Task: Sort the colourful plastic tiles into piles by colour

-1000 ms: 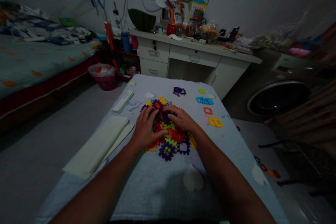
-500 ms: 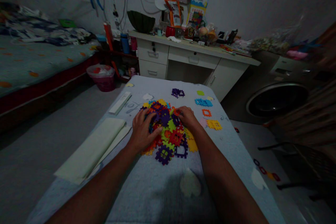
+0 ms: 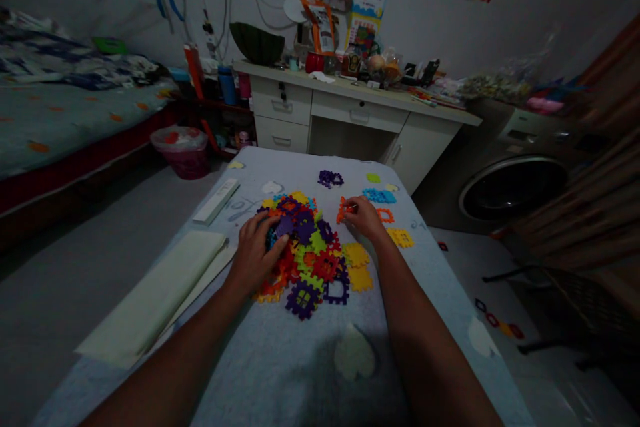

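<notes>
A heap of interlocking plastic building tiles [image 3: 315, 240] in purple, red, green, orange and yellow lies on the cloth-covered table. My left hand [image 3: 256, 250] rests on the heap's left side, fingers and thumb apart, beside a purple tile [image 3: 285, 225]. Just right of the heap, my right hand [image 3: 364, 215] pinches an orange tile [image 3: 341, 211], seen nearly edge-on. Behind that hand is another orange tile [image 3: 385, 215], a square frame lying flat. Sorted groups sit around: purple tiles [image 3: 330, 179], blue tiles [image 3: 379, 196], yellow tiles [image 3: 401, 237] and one green tile [image 3: 373, 178].
A long white box [image 3: 217, 201] and a folded pale cloth [image 3: 155, 293] lie along the table's left side. Beyond stand a white desk [image 3: 360, 110] with clutter and a washing machine [image 3: 510, 180]. Several tiles [image 3: 493, 320] lie on the floor at right, near a chair.
My right hand has drawn away from the heap to the right, carrying an orange tile. My left hand stays on the heap. The whole view has shifted slightly.
</notes>
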Demonstrator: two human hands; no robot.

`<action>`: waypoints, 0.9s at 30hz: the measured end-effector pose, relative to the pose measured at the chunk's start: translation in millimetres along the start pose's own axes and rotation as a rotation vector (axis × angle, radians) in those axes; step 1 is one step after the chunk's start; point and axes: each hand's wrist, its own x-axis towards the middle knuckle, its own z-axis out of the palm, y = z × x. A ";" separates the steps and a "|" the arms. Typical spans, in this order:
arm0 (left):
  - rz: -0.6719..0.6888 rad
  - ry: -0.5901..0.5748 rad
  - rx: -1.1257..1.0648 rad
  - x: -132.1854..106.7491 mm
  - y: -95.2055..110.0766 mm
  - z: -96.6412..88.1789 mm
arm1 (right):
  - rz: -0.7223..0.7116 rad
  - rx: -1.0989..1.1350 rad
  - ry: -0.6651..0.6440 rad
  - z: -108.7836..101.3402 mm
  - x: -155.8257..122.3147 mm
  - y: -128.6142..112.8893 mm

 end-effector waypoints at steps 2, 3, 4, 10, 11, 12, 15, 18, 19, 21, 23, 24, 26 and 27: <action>0.000 0.005 0.001 0.2 -0.4 -0.1 | 0.010 -0.021 0.073 -20.0 3.7 11.4; 0.001 0.007 0.001 0.2 -0.7 0.0 | 0.035 -0.046 0.115 -32.1 4.7 18.6; 0.001 0.009 0.001 0.1 -1.0 0.0 | 0.076 -0.082 0.153 -44.6 5.0 26.2; 0.004 0.007 0.010 0.0 -1.8 0.9 | 0.292 -0.300 0.319 -96.1 -4.6 69.2; 0.001 0.006 0.012 0.2 -1.6 0.9 | 0.310 -0.330 0.330 -98.3 -6.3 74.6; -0.001 0.005 0.015 0.4 -1.4 0.8 | 0.326 -0.359 0.336 -99.0 -7.7 79.4; 0.001 -0.007 0.024 0.6 -1.5 0.7 | 0.371 -0.431 0.342 -94.8 -9.8 90.4; 0.007 -0.014 0.033 0.3 -2.9 1.0 | 0.401 -0.472 0.334 -87.1 -10.7 95.5; 0.009 -0.017 0.036 0.2 -3.5 1.2 | 0.405 -0.469 0.315 -85.0 -11.0 95.9; 0.014 -0.020 0.040 -0.2 -4.6 1.5 | 0.412 -0.413 0.251 -82.7 -11.8 95.5; 0.021 -0.021 0.041 -0.4 -5.4 1.8 | 0.426 -0.304 0.205 -83.3 -12.9 94.9; 0.023 -0.021 0.040 -0.5 -5.6 2.0 | 0.438 -0.254 0.200 -84.3 -13.5 95.2; 0.024 -0.018 0.038 -0.6 -6.2 2.5 | 0.451 -0.217 0.218 -86.9 -14.8 97.5; 0.024 -0.018 0.038 -0.6 -6.5 2.8 | 0.450 -0.231 0.220 -87.9 -15.3 99.5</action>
